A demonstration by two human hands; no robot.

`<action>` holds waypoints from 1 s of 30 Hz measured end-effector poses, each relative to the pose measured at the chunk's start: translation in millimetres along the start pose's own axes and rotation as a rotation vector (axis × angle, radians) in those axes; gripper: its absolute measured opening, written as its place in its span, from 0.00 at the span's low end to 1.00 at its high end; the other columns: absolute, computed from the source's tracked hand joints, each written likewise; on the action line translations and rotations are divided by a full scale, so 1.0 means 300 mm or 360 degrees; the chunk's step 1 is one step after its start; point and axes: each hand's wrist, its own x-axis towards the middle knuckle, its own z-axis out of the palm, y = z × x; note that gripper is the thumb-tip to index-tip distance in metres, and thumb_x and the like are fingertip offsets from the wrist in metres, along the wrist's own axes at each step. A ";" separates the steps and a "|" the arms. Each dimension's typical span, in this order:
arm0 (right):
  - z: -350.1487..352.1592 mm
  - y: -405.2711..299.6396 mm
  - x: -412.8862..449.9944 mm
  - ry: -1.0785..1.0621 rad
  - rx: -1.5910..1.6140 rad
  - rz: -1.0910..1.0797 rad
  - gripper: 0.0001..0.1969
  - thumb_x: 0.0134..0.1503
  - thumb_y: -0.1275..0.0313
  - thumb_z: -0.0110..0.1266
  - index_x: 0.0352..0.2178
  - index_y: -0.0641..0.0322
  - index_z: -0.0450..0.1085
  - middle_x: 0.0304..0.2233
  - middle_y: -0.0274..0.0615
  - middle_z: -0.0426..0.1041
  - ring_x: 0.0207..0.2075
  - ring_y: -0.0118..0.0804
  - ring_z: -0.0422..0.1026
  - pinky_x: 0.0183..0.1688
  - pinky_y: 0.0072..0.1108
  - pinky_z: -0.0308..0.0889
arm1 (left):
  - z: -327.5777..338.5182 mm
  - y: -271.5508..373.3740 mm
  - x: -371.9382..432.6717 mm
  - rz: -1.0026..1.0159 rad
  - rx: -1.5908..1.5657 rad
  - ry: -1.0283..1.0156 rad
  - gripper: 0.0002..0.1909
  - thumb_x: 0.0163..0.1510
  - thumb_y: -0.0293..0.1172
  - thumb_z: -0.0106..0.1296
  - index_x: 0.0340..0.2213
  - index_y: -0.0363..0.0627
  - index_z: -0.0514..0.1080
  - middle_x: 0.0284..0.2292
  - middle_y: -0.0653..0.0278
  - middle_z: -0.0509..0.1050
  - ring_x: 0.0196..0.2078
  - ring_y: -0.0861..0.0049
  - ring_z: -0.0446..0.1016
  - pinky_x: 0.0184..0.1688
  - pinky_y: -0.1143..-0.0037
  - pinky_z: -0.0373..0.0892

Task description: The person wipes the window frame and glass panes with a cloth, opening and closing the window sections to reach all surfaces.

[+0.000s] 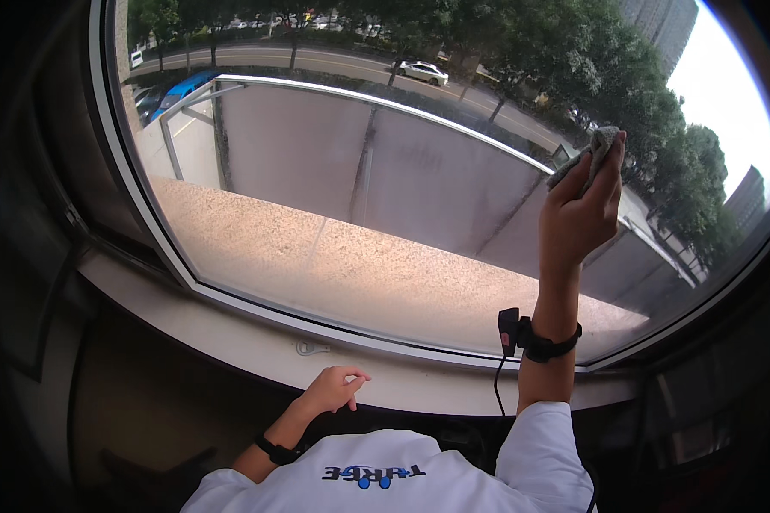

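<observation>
My right hand (584, 205) is raised at the right, its fingers closed on a grey cloth (603, 144) that appears pressed to the window glass (423, 167). A black strap with a small cabled device (508, 330) is on that forearm. Low in the picture, my left hand (335, 389) is by the front edge of the pale windowsill (410, 381); its fingers are loosely curled, the thumb and a finger apart, with nothing held. Its wrist bears a black band (277, 450). A small pale ring-shaped piece with a short handle (311, 349) lies on the sill just beyond it.
A light metal window frame (282, 320) borders the large pane. Through the glass show a speckled ledge (346, 250), a panelled barrier with a metal rail (385, 102), trees, a road and a white car (423, 72). Dark surfaces flank the window at both sides.
</observation>
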 end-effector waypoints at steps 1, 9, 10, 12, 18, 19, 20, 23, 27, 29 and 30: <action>0.035 -0.107 0.013 -0.0033 0.0085 -0.0076 0.23 0.61 0.72 0.49 0.58 0.65 0.62 0.43 0.53 0.76 0.34 0.46 0.80 0.26 0.25 0.76 | -0.027 -0.008 -0.026 0.0026 -0.0019 0.0049 0.14 0.61 0.35 0.45 0.43 0.42 0.75 0.15 0.63 0.74 0.14 0.83 0.72 0.12 0.82 0.61; 0.131 -1.032 -0.528 -0.0989 0.0971 -0.0792 0.27 0.54 0.74 0.52 0.57 0.63 0.64 0.29 0.41 0.70 0.26 0.33 0.71 0.23 0.23 0.71 | -0.232 -0.102 -0.249 -0.0081 0.0076 0.0272 0.14 0.62 0.35 0.46 0.40 0.40 0.76 0.14 0.65 0.73 0.13 0.83 0.71 0.10 0.83 0.59; 0.119 -1.054 -0.655 -0.1309 0.1154 -0.0661 0.26 0.54 0.74 0.51 0.56 0.61 0.64 0.31 0.44 0.72 0.28 0.39 0.73 0.28 0.27 0.72 | -0.237 -0.107 -0.273 -0.0083 0.0086 0.0263 0.14 0.62 0.35 0.46 0.40 0.40 0.76 0.14 0.65 0.73 0.13 0.83 0.71 0.10 0.83 0.59; 0.065 -1.105 -0.842 -0.1860 0.1594 -0.0359 0.21 0.55 0.74 0.50 0.52 0.59 0.67 0.35 0.49 0.74 0.34 0.48 0.75 0.34 0.35 0.72 | -0.274 -0.135 -0.354 -0.0116 -0.0025 0.0397 0.13 0.62 0.33 0.47 0.40 0.39 0.76 0.15 0.63 0.74 0.13 0.82 0.71 0.11 0.83 0.59; -0.225 -0.745 -0.968 -0.2525 0.2257 0.1269 0.17 0.61 0.66 0.51 0.51 0.59 0.67 0.37 0.42 0.74 0.36 0.37 0.74 0.39 0.26 0.69 | -0.332 -0.194 -0.387 0.0004 -0.0281 0.0665 0.14 0.58 0.28 0.50 0.44 0.34 0.72 0.27 0.56 0.80 0.19 0.79 0.77 0.19 0.82 0.68; -0.274 -0.685 -0.964 -0.2646 0.2291 0.1630 0.17 0.63 0.66 0.50 0.51 0.61 0.66 0.37 0.39 0.73 0.37 0.32 0.72 0.40 0.23 0.69 | -0.329 -0.214 -0.359 0.0127 -0.0316 0.0664 0.16 0.58 0.28 0.51 0.47 0.35 0.71 0.30 0.56 0.80 0.23 0.78 0.78 0.22 0.82 0.69; -0.316 -0.605 -0.954 -0.2598 0.2439 0.1886 0.18 0.64 0.66 0.49 0.52 0.62 0.64 0.39 0.37 0.72 0.39 0.29 0.71 0.41 0.23 0.69 | -0.306 -0.157 -0.332 0.0205 -0.0324 0.0614 0.18 0.57 0.28 0.52 0.49 0.36 0.68 0.35 0.55 0.80 0.28 0.77 0.80 0.25 0.82 0.70; -0.446 -0.419 -0.921 -0.2313 0.2819 0.2798 0.24 0.63 0.71 0.48 0.59 0.59 0.55 0.48 0.36 0.68 0.47 0.29 0.70 0.48 0.26 0.67 | -0.213 -0.051 -0.228 0.0436 -0.0282 0.0355 0.27 0.58 0.29 0.53 0.57 0.40 0.61 0.49 0.51 0.73 0.44 0.74 0.77 0.41 0.80 0.72; -0.594 -0.180 -0.926 -0.1819 0.2915 0.3053 0.30 0.61 0.75 0.49 0.64 0.56 0.50 0.57 0.40 0.63 0.56 0.37 0.66 0.54 0.32 0.65 | -0.006 0.169 -0.049 0.0558 -0.0107 -0.0085 0.35 0.52 0.35 0.61 0.58 0.39 0.61 0.48 0.53 0.74 0.48 0.72 0.74 0.48 0.76 0.70; -0.650 -0.075 -0.944 -0.1532 0.2991 0.3062 0.31 0.61 0.76 0.49 0.64 0.56 0.50 0.57 0.42 0.63 0.56 0.38 0.66 0.55 0.34 0.64 | 0.115 0.219 0.054 0.0678 0.0063 -0.0076 0.32 0.50 0.32 0.62 0.55 0.39 0.65 0.47 0.55 0.75 0.46 0.74 0.75 0.47 0.77 0.70; -0.669 -0.044 -0.916 -0.1377 0.2816 0.3216 0.31 0.60 0.78 0.48 0.64 0.57 0.50 0.57 0.44 0.63 0.56 0.40 0.66 0.54 0.35 0.65 | 0.168 0.254 0.075 0.0666 0.0073 -0.0121 0.32 0.50 0.32 0.62 0.55 0.39 0.65 0.47 0.55 0.75 0.46 0.74 0.75 0.47 0.77 0.70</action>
